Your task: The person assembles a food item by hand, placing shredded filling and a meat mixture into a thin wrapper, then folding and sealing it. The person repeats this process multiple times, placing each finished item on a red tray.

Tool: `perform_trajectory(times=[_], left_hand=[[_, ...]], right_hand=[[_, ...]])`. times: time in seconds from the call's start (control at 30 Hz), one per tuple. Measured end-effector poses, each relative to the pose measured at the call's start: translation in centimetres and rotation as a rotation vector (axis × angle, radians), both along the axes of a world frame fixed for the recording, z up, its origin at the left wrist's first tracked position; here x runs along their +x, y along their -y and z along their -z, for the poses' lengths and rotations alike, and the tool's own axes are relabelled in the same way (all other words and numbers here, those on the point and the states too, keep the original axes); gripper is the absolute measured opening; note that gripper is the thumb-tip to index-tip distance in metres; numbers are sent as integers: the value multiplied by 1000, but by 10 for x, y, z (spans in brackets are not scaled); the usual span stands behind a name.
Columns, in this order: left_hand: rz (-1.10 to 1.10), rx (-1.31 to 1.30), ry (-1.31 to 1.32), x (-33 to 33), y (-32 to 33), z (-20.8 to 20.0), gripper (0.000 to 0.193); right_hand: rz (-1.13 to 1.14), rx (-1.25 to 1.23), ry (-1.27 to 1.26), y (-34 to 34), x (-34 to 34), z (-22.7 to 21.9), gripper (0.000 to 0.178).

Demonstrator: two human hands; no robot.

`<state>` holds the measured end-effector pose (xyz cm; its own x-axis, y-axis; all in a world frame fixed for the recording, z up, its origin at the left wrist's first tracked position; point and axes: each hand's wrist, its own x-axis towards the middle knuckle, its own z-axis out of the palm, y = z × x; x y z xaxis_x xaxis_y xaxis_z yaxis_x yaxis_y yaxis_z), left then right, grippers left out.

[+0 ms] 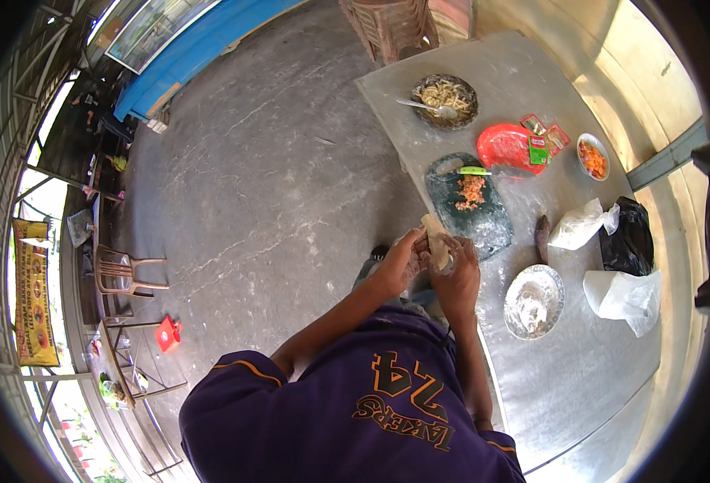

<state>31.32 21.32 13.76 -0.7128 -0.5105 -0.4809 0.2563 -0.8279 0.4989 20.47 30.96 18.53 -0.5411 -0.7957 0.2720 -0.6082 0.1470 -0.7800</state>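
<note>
The concrete floor [274, 145] spreads widest, grey and streaked with pale marks. Next comes the grey metal table [604, 370], at the person's right and ahead. The person wears a purple shirt [306, 419] with orange trim. Stacked chairs [387, 32] stand beyond the table's far end; a single brown chair [117, 272] stands well apart on the left.

On the table, the dark green board [490, 229] lies near the left edge, dusted white. A black bag [630, 233] sits toward the right side, with one white bag [580, 228] to its left and another white bag [625, 298] nearer the person. The dark bowl [473, 101] at the far end holds pale strips and a spoon [445, 110]; the red plate [493, 145] lies nearer, bearing packets [539, 150]. A floury bowl [513, 324] stands closer to the person.

The left hand [405, 258] and right hand [461, 275] are close together, fingers curled around the dough [434, 233], just beside the board's near left corner. Smaller again are the bowl of orange pieces [581, 146], the green-handled knife [474, 171] and the chopped filling [471, 193] on the board.
</note>
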Motion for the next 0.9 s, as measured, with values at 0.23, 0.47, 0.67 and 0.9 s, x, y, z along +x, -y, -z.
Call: perform_trajectory(times=[0.23,0.47,0.67,0.9], left_hand=[[-17,-76,105,29,26,-4,31],[28,-389,94,63,68,-15,35],[-15,-103,73,83,103,-5,43],[154,-128,134,104,143,3,39]], right_hand=[[-17,-42,31,41,27,6,38],[-18,3,352,84,53,3,26],[-94,11,937,108,66,9,28],[-82,71,864,131,83,8,29]])
